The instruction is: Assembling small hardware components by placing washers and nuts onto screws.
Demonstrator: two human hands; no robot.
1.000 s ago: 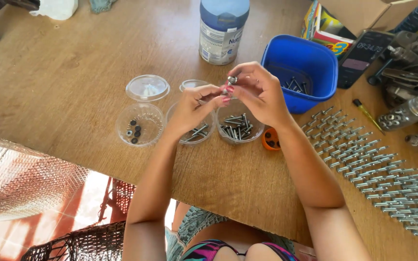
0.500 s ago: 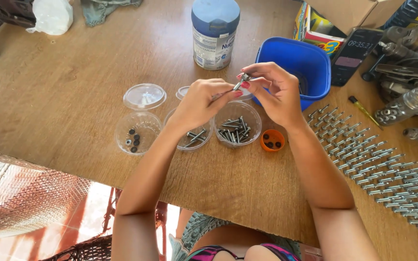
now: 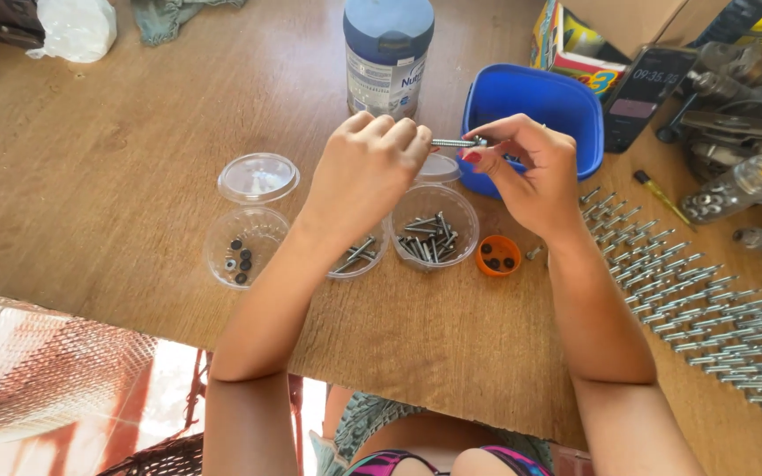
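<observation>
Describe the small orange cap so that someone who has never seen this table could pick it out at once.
Start at the blue plastic tub at the far middle of the wooden table. Nearer the person, below the right hand, stands a row of clear round cups. The orange cap lies just right of the cup of screws: the only orange piece, shallow, holding a few dark bits.

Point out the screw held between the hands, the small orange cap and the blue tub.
screw [image 3: 451,143], head view, middle of its shank.
orange cap [image 3: 497,256], head view, inside of the cap.
blue tub [image 3: 522,81], head view, far rim.
</observation>
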